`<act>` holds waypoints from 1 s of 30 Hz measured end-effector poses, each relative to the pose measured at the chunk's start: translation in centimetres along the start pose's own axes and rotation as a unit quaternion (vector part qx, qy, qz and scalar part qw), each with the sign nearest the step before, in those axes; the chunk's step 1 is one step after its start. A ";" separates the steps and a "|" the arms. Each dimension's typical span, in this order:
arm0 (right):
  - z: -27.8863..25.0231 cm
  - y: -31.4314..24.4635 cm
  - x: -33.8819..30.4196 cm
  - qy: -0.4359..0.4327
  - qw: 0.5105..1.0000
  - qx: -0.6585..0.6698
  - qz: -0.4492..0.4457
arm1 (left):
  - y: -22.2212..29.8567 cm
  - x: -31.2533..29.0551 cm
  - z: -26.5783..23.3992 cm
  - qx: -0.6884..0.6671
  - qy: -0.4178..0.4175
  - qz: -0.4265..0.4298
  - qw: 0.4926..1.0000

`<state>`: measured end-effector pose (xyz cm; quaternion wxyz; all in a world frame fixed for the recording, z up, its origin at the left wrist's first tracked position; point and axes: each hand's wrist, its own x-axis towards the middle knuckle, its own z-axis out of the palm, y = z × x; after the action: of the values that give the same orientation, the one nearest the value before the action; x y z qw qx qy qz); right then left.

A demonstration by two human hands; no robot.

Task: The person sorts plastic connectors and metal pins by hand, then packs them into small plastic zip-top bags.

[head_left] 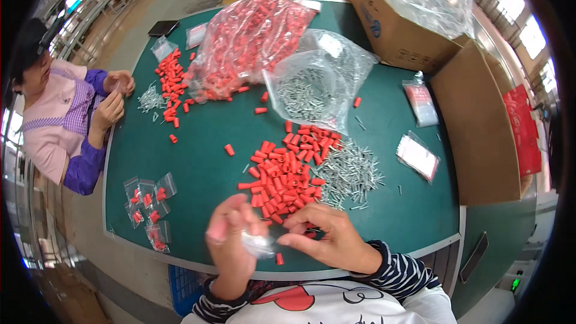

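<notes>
My left hand [231, 237], smeared by motion, holds a small clear plastic bag [258, 245] near the front edge of the table. Beside it my right hand [333, 237] is curled, thumb and forefinger close to the bag; some red shows in the gap of its fingers, and I cannot tell whether it is held. Just beyond both hands lies a heap of red tapered plastic caps [282, 174]. Against its right side spreads a pile of small silvery metal pins or screws [351, 174]. One loose red cap [279, 258] lies below the bag.
Filled small bags [157, 237] lie at the left. Large clear bags of red caps [252, 36] and metal pieces [309, 93] stand at the back. Cardboard boxes [480, 126] line the right, near packs of bags [418, 156]. A co-worker [66, 108] handles something small at the left.
</notes>
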<state>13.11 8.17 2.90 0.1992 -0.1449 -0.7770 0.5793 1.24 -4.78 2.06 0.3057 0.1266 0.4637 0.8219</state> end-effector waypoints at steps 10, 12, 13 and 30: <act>-1.1 0.6 -2.1 0.036 0.997 0.049 0.054 | -3.7 -1.0 4.7 0.004 -0.070 -0.022 0.997; -1.3 0.8 -2.3 0.049 0.997 0.047 0.031 | -3.6 -0.9 4.9 -0.009 -0.054 -0.033 0.998; -1.2 1.3 -2.4 0.056 0.997 0.041 0.020 | -3.6 -0.8 4.9 0.006 -0.033 -0.034 0.999; -2.5 1.8 -2.4 0.157 0.931 0.289 0.156 | -2.9 1.1 3.6 0.045 -0.070 -0.106 0.991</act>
<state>16.38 9.67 1.46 0.2589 -0.2894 -0.5020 0.7728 3.21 -0.55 1.49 0.4164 0.1477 0.4883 0.7526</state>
